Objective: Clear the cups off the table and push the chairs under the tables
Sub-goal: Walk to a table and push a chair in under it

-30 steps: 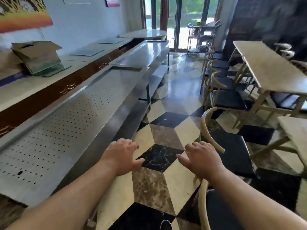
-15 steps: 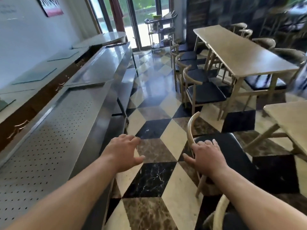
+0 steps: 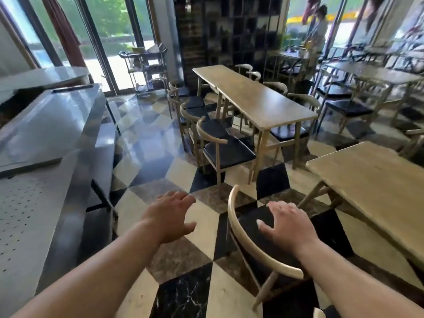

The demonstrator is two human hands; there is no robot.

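A wooden chair (image 3: 243, 239) with a curved backrest and black seat stands on the floor just left of the near wooden table (image 3: 371, 180), pulled out from it. My right hand (image 3: 286, 224) hovers over the chair's black seat, fingers apart, holding nothing. My left hand (image 3: 169, 216) is held out over the checkered floor to the left of the chair's backrest, open and empty. A long wooden table (image 3: 254, 97) stands further back with several chairs (image 3: 220, 148) along its left side. No cups show on either table.
A long steel counter (image 3: 46, 143) with a perforated section runs along the left. A trolley (image 3: 144, 65) stands by the glass doors at the back. More tables and chairs (image 3: 344, 104) fill the right rear, where a person (image 3: 320, 26) stands near the window.
The view has swung right, away from the counter and toward the tables. My right hand has come from the chair's backrest to above its seat. Both hands stay open.
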